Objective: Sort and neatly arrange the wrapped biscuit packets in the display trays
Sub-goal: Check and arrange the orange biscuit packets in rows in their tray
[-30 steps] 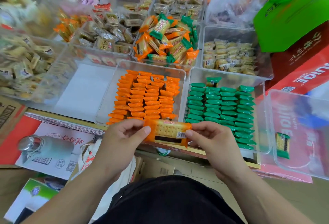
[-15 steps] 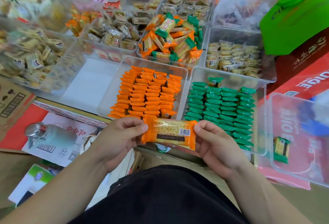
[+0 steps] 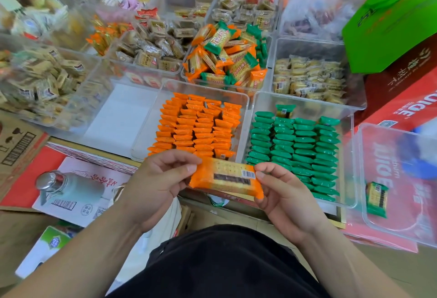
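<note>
Two hands: left hand [image 3: 160,179] and right hand [image 3: 283,193] each pinch one end of one orange biscuit packet [image 3: 227,177], in front of the trays. Beyond, orange tray [image 3: 203,86]: four columns. Green tray [image 3: 352,151]: four columns. Right tray [image 3: 406,215]: one green packet [image 3: 376,199]. Farthest, mixed tray [image 3: 185,76]: loose pile.

One wide-angle view, worn on the head, looks forward and steeply down. The left hand [image 3: 156,186] and right hand [image 3: 283,193], holding a packet [image 3: 227,177] between them, sit close under the lens in the lower middle. The orange tray [image 3: 203,85] and green tray [image 3: 307,99] lie just beyond. Farther bins [image 3: 307,41] blur toward the top edge.
</note>
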The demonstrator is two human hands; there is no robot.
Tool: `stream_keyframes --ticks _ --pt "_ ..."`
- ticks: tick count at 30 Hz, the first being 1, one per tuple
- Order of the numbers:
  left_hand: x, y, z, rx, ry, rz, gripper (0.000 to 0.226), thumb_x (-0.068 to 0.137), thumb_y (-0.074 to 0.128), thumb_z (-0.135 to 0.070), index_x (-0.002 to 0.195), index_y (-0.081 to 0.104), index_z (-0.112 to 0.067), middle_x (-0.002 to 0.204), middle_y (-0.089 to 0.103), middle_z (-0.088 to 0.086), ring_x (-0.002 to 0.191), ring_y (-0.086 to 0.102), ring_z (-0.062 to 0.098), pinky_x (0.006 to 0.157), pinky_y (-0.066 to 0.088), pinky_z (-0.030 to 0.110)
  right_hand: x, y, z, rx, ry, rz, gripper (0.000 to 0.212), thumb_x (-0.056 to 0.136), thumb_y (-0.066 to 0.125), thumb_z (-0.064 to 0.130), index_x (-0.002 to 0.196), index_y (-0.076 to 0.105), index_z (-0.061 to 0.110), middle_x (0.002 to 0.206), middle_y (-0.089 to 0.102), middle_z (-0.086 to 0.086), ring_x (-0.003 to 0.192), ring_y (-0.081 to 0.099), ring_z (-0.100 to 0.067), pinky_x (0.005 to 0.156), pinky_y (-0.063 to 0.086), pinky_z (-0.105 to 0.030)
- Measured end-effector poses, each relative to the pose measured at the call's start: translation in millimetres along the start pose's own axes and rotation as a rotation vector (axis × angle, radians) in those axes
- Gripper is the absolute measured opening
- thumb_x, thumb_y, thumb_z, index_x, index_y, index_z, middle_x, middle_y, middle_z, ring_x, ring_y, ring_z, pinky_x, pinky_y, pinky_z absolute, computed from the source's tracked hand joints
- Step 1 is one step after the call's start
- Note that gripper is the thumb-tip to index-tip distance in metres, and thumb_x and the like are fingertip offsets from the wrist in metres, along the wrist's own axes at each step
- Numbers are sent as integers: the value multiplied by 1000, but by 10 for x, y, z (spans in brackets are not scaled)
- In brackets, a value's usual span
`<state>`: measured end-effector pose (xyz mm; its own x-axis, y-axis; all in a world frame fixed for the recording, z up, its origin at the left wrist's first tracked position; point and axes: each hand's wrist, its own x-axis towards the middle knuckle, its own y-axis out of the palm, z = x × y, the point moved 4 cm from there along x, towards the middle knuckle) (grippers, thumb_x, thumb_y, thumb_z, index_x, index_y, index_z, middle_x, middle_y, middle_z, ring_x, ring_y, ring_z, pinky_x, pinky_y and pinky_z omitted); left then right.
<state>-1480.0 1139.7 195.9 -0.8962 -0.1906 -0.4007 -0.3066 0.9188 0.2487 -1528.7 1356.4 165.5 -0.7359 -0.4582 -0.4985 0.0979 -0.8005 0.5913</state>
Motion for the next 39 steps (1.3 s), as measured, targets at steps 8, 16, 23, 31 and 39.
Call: stream_keyframes --ticks 8,16,23,31,39 --pt "-41 -19 -48 120 -44 -56 10 74 71 -14 77 78 -7 81 71 19 68 66 25 65 57 32 7 -71 43 -202 7 -12 15 75 70 5 86 80 5 83 71 -12 68 64 -16 56 57 -24" --pt "23 -41 -85 212 -185 -80 34 91 68 -12 57 65 -16 56 47 4 49 44 16 51 37 27 23 -38 -37 -68 175 -49 22 82 66 15 66 50 13 58 39 0 46 36 -9 42 28 -19" --pt "51 -16 -70 437 -30 -76 14 95 64 -9 84 70 -4 65 69 13 54 65 26 50 46 29 39 -73 5 -337 -26 -215 10 96 61 13 88 64 7 62 54 -10 46 49 -15 44 42 -24" --pt "345 109 179 668 146 2 23 92 68 -8 91 76 -30 86 74 -21 85 68 -5 70 48 7 263 -152 81 -277 -102 -366 18 100 59 22 102 66 6 100 75 -19 87 74 -33 64 60 -34" --pt "1244 -185 596 1055 225 -43 16 92 69 -20 106 74 -26 96 68 -12 81 58 4 75 50 29 697 -265 218 -732 -347 -421 36 91 72 17 124 60 24 98 76 1 89 73 -12 79 61 -33"
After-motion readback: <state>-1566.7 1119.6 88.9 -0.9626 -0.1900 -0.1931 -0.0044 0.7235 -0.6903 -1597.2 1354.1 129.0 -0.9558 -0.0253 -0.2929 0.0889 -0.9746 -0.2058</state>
